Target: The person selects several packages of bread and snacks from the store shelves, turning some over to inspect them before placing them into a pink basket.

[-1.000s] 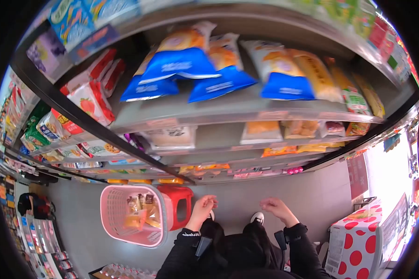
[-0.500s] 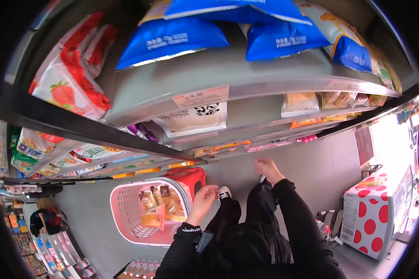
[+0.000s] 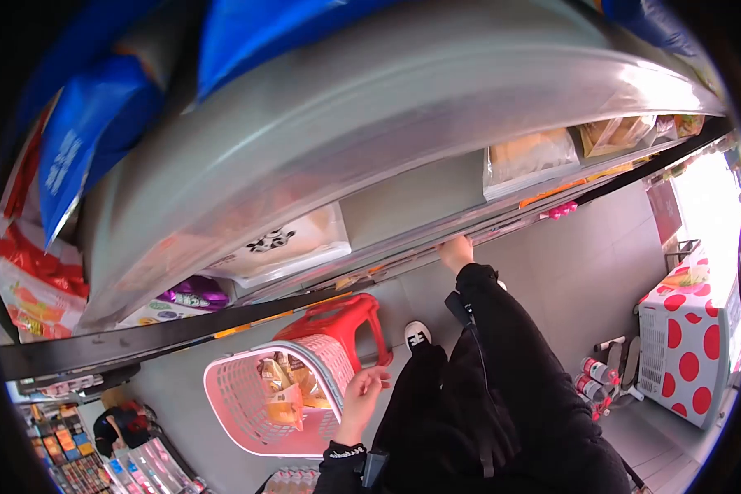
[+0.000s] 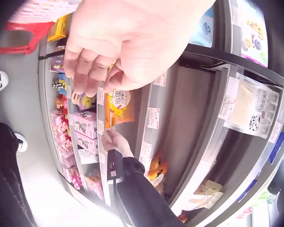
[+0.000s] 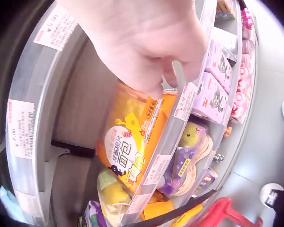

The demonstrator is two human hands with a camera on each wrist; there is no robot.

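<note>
In the head view my right hand [image 3: 457, 253] reaches down to a lower shelf. The right wrist view shows that hand [image 5: 151, 42] with bent fingers around the shelf's clear front strip [image 5: 156, 165], just over an orange bread package [image 5: 132, 127]; whether the fingertips touch the package cannot be told. From the left wrist the same hand [image 4: 117, 143] is seen below the package [image 4: 119, 106]. My left hand [image 3: 362, 399] hangs with loosely bent fingers, holding nothing, beside a pink basket [image 3: 222, 403] with several wrapped breads [image 3: 284, 403] in it.
A red stool [image 3: 366, 329] stands against the basket. The upper shelf edge [image 3: 370, 132] spans the head view, with blue bags [image 3: 99, 123] above. Boxed goods [image 5: 213, 94] line a lower shelf. A red-dotted box [image 3: 683, 354] and bottles [image 3: 597, 375] are at the right.
My right hand has moved forward to the lower shelf. My head has come closer to the shelves, and the left hand still hangs by the basket.
</note>
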